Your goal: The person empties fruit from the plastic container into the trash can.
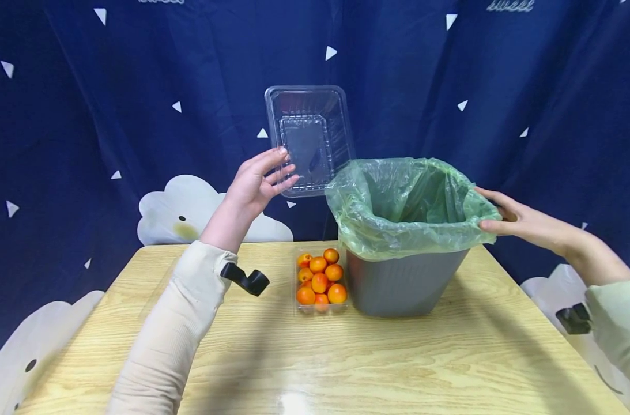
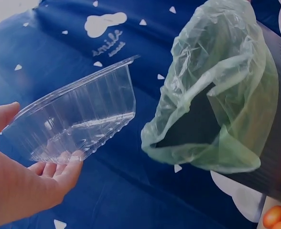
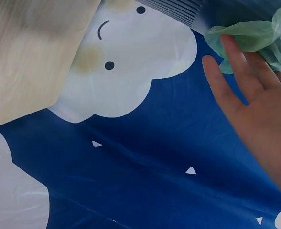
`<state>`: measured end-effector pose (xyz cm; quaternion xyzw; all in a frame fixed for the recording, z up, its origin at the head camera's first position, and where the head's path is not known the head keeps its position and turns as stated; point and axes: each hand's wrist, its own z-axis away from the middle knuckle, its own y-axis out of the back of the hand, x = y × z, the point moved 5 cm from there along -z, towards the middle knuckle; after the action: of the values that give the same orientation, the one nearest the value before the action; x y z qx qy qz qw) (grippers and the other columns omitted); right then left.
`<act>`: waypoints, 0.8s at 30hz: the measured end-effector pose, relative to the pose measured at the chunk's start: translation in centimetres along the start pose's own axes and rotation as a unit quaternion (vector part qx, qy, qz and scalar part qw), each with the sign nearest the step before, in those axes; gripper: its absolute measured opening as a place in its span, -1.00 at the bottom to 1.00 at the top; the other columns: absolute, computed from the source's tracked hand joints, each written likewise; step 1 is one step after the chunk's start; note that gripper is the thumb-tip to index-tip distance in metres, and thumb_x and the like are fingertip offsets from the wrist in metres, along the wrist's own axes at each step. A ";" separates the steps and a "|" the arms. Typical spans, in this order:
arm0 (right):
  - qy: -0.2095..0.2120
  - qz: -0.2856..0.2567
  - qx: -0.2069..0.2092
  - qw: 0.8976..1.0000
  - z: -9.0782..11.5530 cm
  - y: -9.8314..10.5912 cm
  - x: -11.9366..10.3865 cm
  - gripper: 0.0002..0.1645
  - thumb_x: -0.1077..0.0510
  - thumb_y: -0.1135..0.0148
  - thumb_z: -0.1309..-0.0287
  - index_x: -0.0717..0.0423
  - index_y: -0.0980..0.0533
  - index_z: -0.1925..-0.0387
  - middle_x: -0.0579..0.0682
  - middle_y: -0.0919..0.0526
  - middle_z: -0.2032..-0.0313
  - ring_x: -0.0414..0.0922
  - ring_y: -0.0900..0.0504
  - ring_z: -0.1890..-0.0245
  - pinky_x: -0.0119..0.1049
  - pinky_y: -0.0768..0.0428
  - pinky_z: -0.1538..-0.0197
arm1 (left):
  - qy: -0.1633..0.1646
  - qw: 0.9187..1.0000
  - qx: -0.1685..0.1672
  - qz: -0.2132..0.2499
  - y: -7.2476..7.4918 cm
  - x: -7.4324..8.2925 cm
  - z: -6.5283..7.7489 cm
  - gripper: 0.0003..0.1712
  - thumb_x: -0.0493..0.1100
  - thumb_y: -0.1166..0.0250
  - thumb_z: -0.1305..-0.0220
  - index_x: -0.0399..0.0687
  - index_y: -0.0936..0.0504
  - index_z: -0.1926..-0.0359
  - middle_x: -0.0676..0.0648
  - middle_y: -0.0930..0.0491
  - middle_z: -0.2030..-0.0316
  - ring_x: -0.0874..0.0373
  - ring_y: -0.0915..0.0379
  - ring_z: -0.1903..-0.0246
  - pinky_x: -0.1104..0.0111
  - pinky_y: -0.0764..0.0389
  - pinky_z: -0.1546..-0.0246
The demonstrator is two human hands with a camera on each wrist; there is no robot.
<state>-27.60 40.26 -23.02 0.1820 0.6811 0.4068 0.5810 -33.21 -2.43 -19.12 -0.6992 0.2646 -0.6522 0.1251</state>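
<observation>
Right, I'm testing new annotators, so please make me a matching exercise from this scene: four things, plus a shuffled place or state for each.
1. Empty clear tray
2. Green bag
3. Orange fruits
4. Right hand

A. In a clear container on the table
B. Touching the edge of a liner
C. Held up by the left hand
D. Lining the grey bin

Pairs: 1-C, 2-D, 3-A, 4-B

Two hands, two tubs, bin (just one)
</observation>
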 end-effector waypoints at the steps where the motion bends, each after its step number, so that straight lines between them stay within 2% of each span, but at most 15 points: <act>1: 0.002 0.005 0.002 1.000 0.0 0.0 0.0 -0.18 0.10 0.04 -0.28 -0.23 0.24 -0.40 0.20 -0.05 -0.31 -0.47 -0.21 -0.06 0.14 -0.18 -0.13 | 0.000 1.000 0.000 0.003 0.4 0.0 0.1 -0.76 -0.26 -0.16 -0.21 -0.16 -0.43 0.09 -0.07 -0.41 0.17 0.06 -0.42 0.16 0.23 -0.55 0.04; 3: 0.005 0.008 0.006 1.000 0.0 -0.1 0.1 -0.19 0.10 0.05 -0.29 -0.24 0.23 -0.40 0.17 -0.08 -0.30 -0.58 -0.22 0.02 0.02 -0.22 -0.12 | 0.003 1.000 0.000 0.008 1.2 -0.2 0.4 -0.84 -0.26 -0.17 -0.20 -0.16 -0.47 0.17 -0.08 -0.40 0.19 0.05 -0.43 0.17 0.26 -0.59 0.11; 7: 0.008 0.014 0.012 1.000 -0.1 -0.1 0.0 -0.20 0.10 0.05 -0.29 -0.26 0.21 -0.39 0.12 -0.13 -0.28 -0.57 -0.25 0.02 -0.17 -0.26 -0.06 | 0.016 1.000 0.009 0.023 3.3 -0.8 1.0 -0.88 -0.26 -0.19 -0.19 -0.16 -0.51 0.23 -0.10 -0.40 0.19 0.03 -0.46 0.21 0.26 -0.62 0.18; 11: 0.006 0.010 0.011 1.000 -0.1 -0.1 0.1 -0.20 0.10 0.05 -0.29 -0.25 0.22 -0.39 0.14 -0.13 -0.27 -0.57 -0.26 0.04 -0.04 -0.24 -0.10 | 0.036 0.999 0.021 0.030 5.7 -1.5 1.3 -0.92 -0.27 -0.19 -0.20 -0.15 -0.55 0.27 -0.10 -0.39 0.15 0.05 -0.51 0.29 0.24 -0.62 0.18; 13: 0.003 0.007 0.010 1.000 0.0 0.0 0.1 -0.19 0.09 0.05 -0.29 -0.25 0.23 -0.40 0.18 -0.10 -0.29 -0.54 -0.24 0.03 0.12 -0.19 -0.10 | 0.043 0.998 0.026 0.030 6.8 -1.9 1.5 -0.94 -0.27 -0.19 -0.20 -0.15 -0.57 0.31 -0.10 -0.38 0.15 0.07 -0.52 0.33 0.24 -0.62 0.17; 15: 0.000 0.007 0.008 1.000 0.0 0.0 0.1 -0.18 0.08 0.04 -0.28 -0.25 0.24 -0.40 0.21 -0.04 -0.31 -0.43 -0.23 -0.04 0.22 -0.15 -0.10 | 0.046 0.998 0.028 0.026 7.8 -2.1 1.5 -0.95 -0.26 -0.19 -0.20 -0.15 -0.56 0.33 -0.09 -0.38 0.16 0.09 -0.54 0.37 0.24 -0.61 0.16; 18: -0.006 0.010 0.007 1.000 0.0 0.1 0.2 -0.18 0.06 0.04 -0.28 -0.26 0.24 -0.40 0.22 0.03 -0.33 -0.31 -0.18 -0.08 0.25 -0.12 -0.10 | 0.051 0.998 0.028 0.024 9.3 -2.6 1.8 -0.95 -0.26 -0.18 -0.21 -0.16 -0.53 0.32 -0.07 -0.42 0.20 0.10 -0.55 0.35 0.24 -0.60 0.13; 24: -0.005 0.014 0.012 1.000 0.0 0.1 0.1 -0.19 0.06 0.04 -0.28 -0.26 0.23 -0.40 0.21 -0.06 -0.28 -0.52 -0.22 0.07 0.21 -0.16 -0.08 | 0.072 0.996 0.043 0.013 12.6 -3.6 2.6 -0.94 -0.25 -0.14 -0.24 -0.14 -0.53 0.31 -0.03 -0.48 0.28 0.11 -0.55 0.31 0.26 -0.59 0.11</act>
<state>-27.63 40.40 -23.05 0.2005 0.6803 0.4053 0.5769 -33.35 -11.41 -29.06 -0.6407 0.2542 -0.7101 0.1438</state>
